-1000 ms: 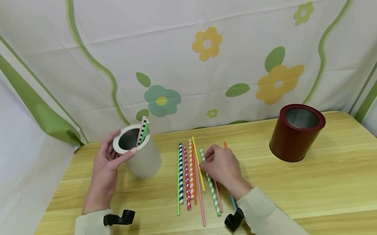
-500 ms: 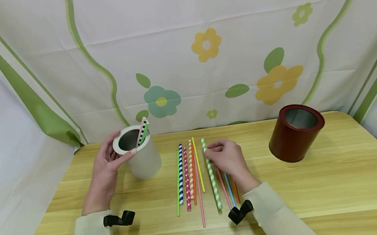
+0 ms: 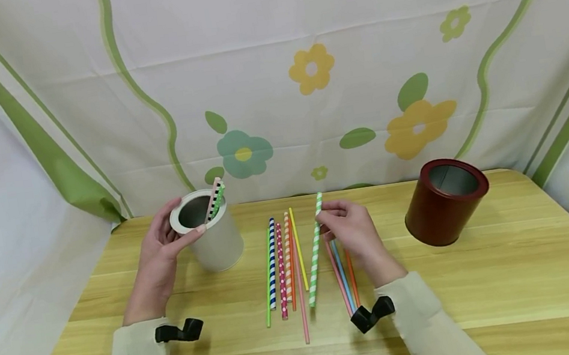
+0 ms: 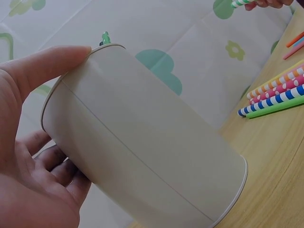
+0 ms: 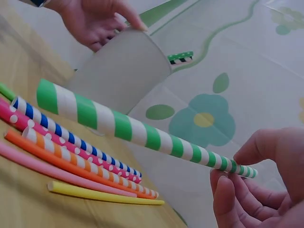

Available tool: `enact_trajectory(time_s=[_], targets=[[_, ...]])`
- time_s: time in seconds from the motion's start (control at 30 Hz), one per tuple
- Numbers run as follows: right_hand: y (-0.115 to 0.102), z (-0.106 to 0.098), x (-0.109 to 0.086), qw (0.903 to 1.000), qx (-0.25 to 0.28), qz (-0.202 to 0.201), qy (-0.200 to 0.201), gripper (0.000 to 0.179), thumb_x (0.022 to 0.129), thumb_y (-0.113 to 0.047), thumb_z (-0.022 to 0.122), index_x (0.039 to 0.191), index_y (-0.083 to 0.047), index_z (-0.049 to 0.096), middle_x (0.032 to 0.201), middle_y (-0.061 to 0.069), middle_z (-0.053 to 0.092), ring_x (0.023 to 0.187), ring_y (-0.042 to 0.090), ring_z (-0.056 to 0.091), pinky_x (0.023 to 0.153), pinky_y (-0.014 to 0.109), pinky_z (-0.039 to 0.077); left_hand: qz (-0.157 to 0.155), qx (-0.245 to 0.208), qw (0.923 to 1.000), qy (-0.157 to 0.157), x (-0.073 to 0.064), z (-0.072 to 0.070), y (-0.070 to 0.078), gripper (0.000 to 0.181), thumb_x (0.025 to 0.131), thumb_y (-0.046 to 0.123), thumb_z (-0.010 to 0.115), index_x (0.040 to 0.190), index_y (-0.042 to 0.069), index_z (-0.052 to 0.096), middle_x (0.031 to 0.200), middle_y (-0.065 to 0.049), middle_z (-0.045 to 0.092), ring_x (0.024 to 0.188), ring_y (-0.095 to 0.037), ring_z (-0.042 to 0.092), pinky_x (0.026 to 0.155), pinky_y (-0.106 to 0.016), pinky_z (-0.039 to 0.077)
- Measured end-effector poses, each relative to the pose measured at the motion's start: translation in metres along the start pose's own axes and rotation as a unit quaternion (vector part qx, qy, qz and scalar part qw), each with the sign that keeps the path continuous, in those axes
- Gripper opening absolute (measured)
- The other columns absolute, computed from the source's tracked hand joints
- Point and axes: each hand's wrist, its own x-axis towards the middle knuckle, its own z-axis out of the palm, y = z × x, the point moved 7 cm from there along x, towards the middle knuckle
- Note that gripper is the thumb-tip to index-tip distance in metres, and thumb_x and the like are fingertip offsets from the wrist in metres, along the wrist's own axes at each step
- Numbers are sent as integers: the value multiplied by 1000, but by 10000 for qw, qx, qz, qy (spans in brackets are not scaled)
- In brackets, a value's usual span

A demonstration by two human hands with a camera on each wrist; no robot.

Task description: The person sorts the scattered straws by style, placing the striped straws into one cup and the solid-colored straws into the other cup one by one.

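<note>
In the head view my right hand (image 3: 353,228) pinches a green-and-white striped straw (image 3: 315,263) near its upper end, thumb against fingertips. The straw slants, its lower end toward me; the right wrist view shows it raised over the other straws. My left hand (image 3: 162,258) grips the rim of a white can (image 3: 220,244) at left, thumb on the near side and fingers behind. Inside that can stand a few straws (image 3: 215,199), one pink, one black-and-white, one green with dots. The left wrist view shows the can's plain side (image 4: 142,137) close up.
Several straws lie in a row at the middle of the table, among them a blue-striped straw (image 3: 272,264) and a yellow straw (image 3: 298,248). Pink, blue (image 3: 343,275) and orange straws lie under my right wrist. A dark red can (image 3: 446,203) stands at right, near a flowered curtain.
My right hand has picked up the green-striped straw from the table and drawn it slightly right and up, its lower end swinging left. The left hand and white can have stayed put.
</note>
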Motion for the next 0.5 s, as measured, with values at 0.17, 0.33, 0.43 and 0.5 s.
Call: enact_trajectory(time_s=[0.17, 0.33, 0.43, 0.5], targets=[[-11, -8, -2, 9994, 310, -166, 45, 36, 100, -9, 66, 133, 2, 65, 103, 5, 72, 84, 14, 72, 74, 26, 62, -52, -63, 10000, 28, 0, 0, 1, 81, 97, 2, 77, 166, 20, 39, 165, 2, 47, 138, -10, 48, 108, -16, 41], [-24, -17, -6, 9970, 615, -452, 113, 28, 102, -7, 65, 129, 1, 62, 98, -2, 71, 87, 15, 72, 76, 25, 61, -114, -84, 9999, 61, 0, -1, 0, 81, 97, 2, 78, 166, 22, 41, 163, 3, 50, 136, -10, 50, 108, -17, 40], [-30, -22, -9, 9944, 828, -621, 207, 23, 103, -6, 64, 126, -1, 60, 96, -4, 71, 89, 17, 72, 76, 25, 61, -155, -59, 9998, 70, 0, -3, -1, 81, 97, 4, 79, 166, 23, 41, 163, 3, 50, 135, -10, 51, 108, -18, 40], [-34, -24, -10, 9922, 980, -714, 291, 22, 103, -5, 65, 124, -2, 60, 95, -5, 71, 90, 17, 73, 76, 25, 61, -175, -50, 9998, 65, 1, -3, -1, 81, 97, 4, 79, 166, 23, 41, 163, 3, 50, 134, -10, 51, 108, -18, 40]])
